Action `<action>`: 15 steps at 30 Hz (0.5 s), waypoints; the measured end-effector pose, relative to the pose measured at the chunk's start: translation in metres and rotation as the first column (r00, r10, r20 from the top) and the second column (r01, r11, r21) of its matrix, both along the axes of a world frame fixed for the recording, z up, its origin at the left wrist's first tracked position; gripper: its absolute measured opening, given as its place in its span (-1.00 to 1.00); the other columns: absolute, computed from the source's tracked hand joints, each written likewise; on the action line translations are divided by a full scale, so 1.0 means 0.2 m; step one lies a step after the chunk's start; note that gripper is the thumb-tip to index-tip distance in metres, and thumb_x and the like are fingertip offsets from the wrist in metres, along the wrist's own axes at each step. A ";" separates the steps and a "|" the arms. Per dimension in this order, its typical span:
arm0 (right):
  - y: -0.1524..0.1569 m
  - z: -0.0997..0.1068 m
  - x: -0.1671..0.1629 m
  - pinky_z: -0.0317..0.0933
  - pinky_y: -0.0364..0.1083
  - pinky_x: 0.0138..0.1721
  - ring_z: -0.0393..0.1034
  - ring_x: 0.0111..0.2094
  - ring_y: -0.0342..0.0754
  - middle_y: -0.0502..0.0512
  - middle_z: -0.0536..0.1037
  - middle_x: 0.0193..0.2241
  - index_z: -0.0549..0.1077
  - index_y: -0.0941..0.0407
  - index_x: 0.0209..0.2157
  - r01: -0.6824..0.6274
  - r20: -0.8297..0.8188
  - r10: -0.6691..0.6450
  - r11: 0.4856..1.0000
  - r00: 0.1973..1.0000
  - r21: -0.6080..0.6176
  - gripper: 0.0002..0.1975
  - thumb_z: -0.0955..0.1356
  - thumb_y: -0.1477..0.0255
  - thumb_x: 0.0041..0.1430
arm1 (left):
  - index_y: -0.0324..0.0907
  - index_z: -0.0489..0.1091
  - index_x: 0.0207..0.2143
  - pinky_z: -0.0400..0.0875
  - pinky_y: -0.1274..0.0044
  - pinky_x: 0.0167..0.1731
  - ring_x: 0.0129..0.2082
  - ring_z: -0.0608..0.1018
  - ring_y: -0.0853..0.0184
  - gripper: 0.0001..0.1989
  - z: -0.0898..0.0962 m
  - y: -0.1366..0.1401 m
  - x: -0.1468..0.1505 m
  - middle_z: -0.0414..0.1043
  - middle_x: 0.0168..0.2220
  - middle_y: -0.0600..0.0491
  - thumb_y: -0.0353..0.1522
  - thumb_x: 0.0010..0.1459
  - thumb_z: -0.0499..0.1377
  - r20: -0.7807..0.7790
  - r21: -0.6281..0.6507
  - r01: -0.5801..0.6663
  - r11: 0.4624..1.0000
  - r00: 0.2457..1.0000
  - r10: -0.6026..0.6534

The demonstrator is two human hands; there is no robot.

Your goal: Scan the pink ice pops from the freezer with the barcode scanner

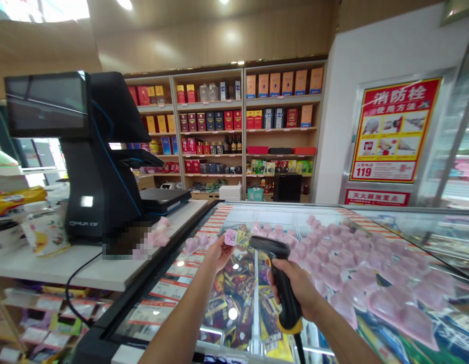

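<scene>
1. Head view, left side: the left hand (221, 254) has its thumb and fingertips nearly closed on the near-left edge of a small pink cup (230, 237); a printed label faces up; the cup is held above the glass-topped case (105, 323), just left of the scanner's head.
2. Head view, right side: the right hand (301, 289) is curled around the handle of a black-and-yellow barcode scanner (286, 298); its cable (299, 351) hangs from the near end; the head points left, toward the cup.
3. Head view, handling: the cup looks light and thin-walled, probably smooth and easily dented; a gentle pinch at the rim should suit it and leave the label uncovered; the scanner looks stiff and somewhat heavier, best held by its handle.
4. Head view, far right: many loose pink cups (335, 253) lie close together on the glass; they would likely slide if nudged.
</scene>
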State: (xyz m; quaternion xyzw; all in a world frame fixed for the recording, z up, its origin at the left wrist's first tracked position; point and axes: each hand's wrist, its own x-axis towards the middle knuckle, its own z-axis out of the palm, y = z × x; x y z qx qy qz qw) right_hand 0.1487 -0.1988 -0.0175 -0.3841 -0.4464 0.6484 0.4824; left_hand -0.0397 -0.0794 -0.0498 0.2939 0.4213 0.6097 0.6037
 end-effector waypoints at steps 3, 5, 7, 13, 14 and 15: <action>0.00 0.00 0.00 0.09 -0.23 -0.77 0.14 -0.77 -0.26 -0.06 0.33 -0.73 0.28 0.18 -0.54 -0.008 0.023 0.008 1.000 1.000 -0.006 -0.75 0.23 0.26 -0.07 | -0.24 0.24 -0.18 0.36 0.47 -0.39 -0.35 0.42 0.41 -0.73 0.00 0.01 -0.01 0.32 -0.23 0.01 -0.31 0.07 -0.01 -0.031 0.000 -0.021 1.000 0.999 0.021; 0.00 -0.01 0.00 0.08 -0.23 -0.77 0.13 -0.79 -0.26 -0.07 0.31 -0.75 0.28 0.18 -0.55 -0.009 0.040 0.009 1.000 0.999 -0.010 -0.75 0.22 0.26 -0.06 | -0.24 0.24 -0.17 0.36 0.46 -0.38 -0.34 0.42 0.40 -0.73 -0.01 0.02 -0.02 0.31 -0.22 0.01 -0.31 0.07 0.00 -0.086 0.004 -0.037 0.999 0.996 0.037; 0.01 -0.01 0.00 0.08 -0.23 -0.78 0.13 -0.79 -0.26 -0.08 0.31 -0.76 0.28 0.18 -0.54 -0.007 0.042 0.007 1.000 0.999 -0.011 -0.75 0.22 0.26 -0.06 | -0.23 0.24 -0.17 0.35 0.45 -0.36 -0.32 0.42 0.39 -0.72 -0.01 0.03 -0.03 0.31 -0.21 0.00 -0.31 0.07 0.00 -0.168 0.011 -0.060 0.998 0.984 0.061; 0.04 0.02 0.08 0.11 -0.22 -0.76 0.15 -0.77 -0.24 -0.07 0.32 -0.75 0.29 0.18 -0.53 0.085 0.034 -0.085 0.996 0.996 -0.004 -0.75 0.25 0.25 -0.09 | -0.24 0.24 -0.16 0.32 0.38 -0.29 -0.25 0.40 0.33 -0.70 -0.03 0.04 -0.10 0.29 -0.16 0.00 -0.30 0.06 0.01 -0.514 0.104 -0.200 0.974 0.828 0.225; 0.05 0.02 0.11 0.11 -0.22 -0.76 0.16 -0.77 -0.24 -0.07 0.32 -0.75 0.29 0.18 -0.52 0.114 0.038 -0.114 0.994 0.993 0.004 -0.75 0.25 0.25 -0.09 | -0.23 0.24 -0.16 0.31 0.37 -0.26 -0.22 0.39 0.32 -0.70 -0.03 0.04 -0.12 0.28 -0.15 -0.01 -0.30 0.05 0.02 -0.565 0.131 -0.220 0.967 0.785 0.255; 0.06 0.03 0.14 0.11 -0.22 -0.76 0.16 -0.77 -0.24 -0.06 0.33 -0.75 0.29 0.18 -0.52 0.144 0.040 -0.144 0.989 0.989 0.017 -0.75 0.26 0.26 -0.09 | -0.22 0.24 -0.15 0.29 0.34 -0.24 -0.20 0.37 0.30 -0.71 -0.03 0.03 -0.14 0.27 -0.13 -0.01 -0.31 0.05 0.02 -0.607 0.159 -0.236 0.959 0.742 0.283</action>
